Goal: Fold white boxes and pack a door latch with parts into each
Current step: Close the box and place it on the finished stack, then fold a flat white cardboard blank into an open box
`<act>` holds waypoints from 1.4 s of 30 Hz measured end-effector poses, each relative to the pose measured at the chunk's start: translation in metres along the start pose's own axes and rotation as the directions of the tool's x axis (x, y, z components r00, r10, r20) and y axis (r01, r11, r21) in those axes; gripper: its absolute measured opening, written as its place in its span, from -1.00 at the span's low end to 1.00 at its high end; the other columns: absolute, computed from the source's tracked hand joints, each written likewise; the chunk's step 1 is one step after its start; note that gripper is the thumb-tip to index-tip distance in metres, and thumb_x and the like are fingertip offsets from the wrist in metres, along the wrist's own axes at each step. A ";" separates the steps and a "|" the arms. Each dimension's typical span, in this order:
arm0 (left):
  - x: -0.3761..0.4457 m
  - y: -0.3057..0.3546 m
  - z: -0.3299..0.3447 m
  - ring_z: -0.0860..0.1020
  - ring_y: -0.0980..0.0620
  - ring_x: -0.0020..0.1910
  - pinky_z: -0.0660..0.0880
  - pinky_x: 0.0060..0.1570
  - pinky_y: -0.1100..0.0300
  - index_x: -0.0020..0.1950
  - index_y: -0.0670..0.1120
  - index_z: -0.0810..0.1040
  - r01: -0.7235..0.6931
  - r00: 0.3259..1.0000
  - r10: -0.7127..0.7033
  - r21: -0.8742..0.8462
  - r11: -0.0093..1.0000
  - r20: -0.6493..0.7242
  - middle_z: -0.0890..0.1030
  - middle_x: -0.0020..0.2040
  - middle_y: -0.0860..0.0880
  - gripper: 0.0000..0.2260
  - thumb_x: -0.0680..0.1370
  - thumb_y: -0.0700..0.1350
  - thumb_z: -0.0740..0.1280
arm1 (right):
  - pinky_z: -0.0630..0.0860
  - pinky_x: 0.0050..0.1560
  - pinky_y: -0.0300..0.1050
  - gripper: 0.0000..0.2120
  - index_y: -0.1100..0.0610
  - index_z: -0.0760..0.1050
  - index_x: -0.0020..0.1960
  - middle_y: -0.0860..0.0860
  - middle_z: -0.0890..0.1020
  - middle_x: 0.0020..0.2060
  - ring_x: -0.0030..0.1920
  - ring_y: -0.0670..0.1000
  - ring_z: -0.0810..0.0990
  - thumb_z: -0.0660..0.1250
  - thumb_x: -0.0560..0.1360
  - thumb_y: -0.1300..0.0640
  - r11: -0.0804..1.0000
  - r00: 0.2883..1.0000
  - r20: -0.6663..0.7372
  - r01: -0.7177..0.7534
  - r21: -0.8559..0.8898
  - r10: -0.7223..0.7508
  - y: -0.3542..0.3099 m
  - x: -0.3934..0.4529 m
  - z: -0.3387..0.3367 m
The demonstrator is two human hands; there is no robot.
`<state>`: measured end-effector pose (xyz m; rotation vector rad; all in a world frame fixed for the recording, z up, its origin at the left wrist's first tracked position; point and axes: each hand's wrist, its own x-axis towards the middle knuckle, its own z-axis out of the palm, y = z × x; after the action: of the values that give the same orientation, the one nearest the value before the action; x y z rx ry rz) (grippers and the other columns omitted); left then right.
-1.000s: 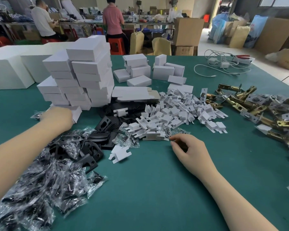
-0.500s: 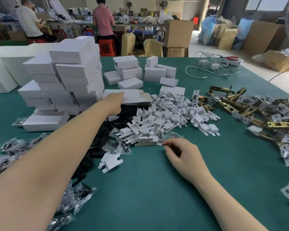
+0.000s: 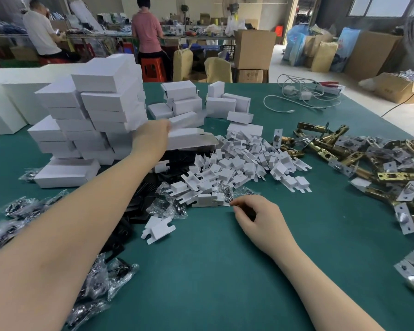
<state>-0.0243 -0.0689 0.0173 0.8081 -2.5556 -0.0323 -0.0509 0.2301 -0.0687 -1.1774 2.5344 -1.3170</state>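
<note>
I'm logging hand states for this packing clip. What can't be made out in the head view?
- Left hand: fingers motion-blurred over the flat boxes; grip unclear.
- Right hand: curled fingers hide whatever it pinches.
- Black plates: mostly buried under white inserts.
- Latches: pile cut off by right edge.

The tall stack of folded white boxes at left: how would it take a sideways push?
The stack of white boxes would probably topple: layers sit staggered and uneven. The boxes look like thin card, so likely light, sliding easily on the green table.
</note>
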 end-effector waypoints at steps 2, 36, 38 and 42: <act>-0.003 0.006 -0.005 0.34 -0.11 -0.31 0.20 -0.39 0.11 -0.17 -0.10 0.38 0.071 0.977 -0.117 -0.244 0.967 -0.178 0.42 -0.32 -0.08 -0.80 0.63 -0.21 0.09 | 0.39 -0.07 -0.48 -0.86 -0.05 0.63 0.01 -0.22 0.62 -0.11 -0.04 -0.25 0.54 0.33 0.54 0.14 1.000 1.000 -0.002 0.007 -0.002 -0.007 0.000 0.000 0.000; -0.174 0.107 0.022 0.48 0.33 0.21 0.42 0.24 0.30 0.41 0.14 0.39 0.209 0.976 -0.112 -0.944 0.255 0.186 0.52 0.26 0.31 -0.59 0.61 -0.20 0.27 | 0.35 -0.28 -0.38 -0.25 -0.03 0.08 0.58 -0.07 0.52 -0.08 -0.25 -0.06 0.48 0.39 0.52 0.02 0.970 0.990 -0.050 -0.120 0.210 0.133 0.002 -0.001 -0.005; -0.176 0.109 0.020 0.39 0.55 0.15 0.29 0.08 0.59 0.46 0.16 0.33 0.166 0.985 -0.102 -0.932 0.322 0.140 0.40 0.27 0.48 -0.51 0.60 -0.25 0.24 | 0.39 -0.14 -0.42 -0.27 0.00 0.10 0.58 -0.17 0.49 0.00 -0.08 -0.15 0.52 0.37 0.53 0.01 0.980 0.990 -0.062 -0.114 0.161 0.126 0.001 -0.002 -0.003; -0.177 0.110 0.018 0.38 0.62 0.02 0.25 -0.03 0.67 0.54 0.04 0.27 0.135 0.990 -0.099 -0.917 0.377 0.105 0.33 0.25 0.50 -0.45 0.58 -0.30 0.23 | 0.28 -0.06 -0.58 -0.27 0.05 0.10 0.59 -0.26 0.40 -0.02 -0.04 -0.27 0.40 0.36 0.52 0.01 0.994 0.992 -0.093 -0.083 0.067 0.089 -0.004 -0.003 -0.001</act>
<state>0.0372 0.1174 -0.0556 0.4744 -1.9467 -1.4204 -0.0470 0.2316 -0.0662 -1.0046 2.5562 -1.4545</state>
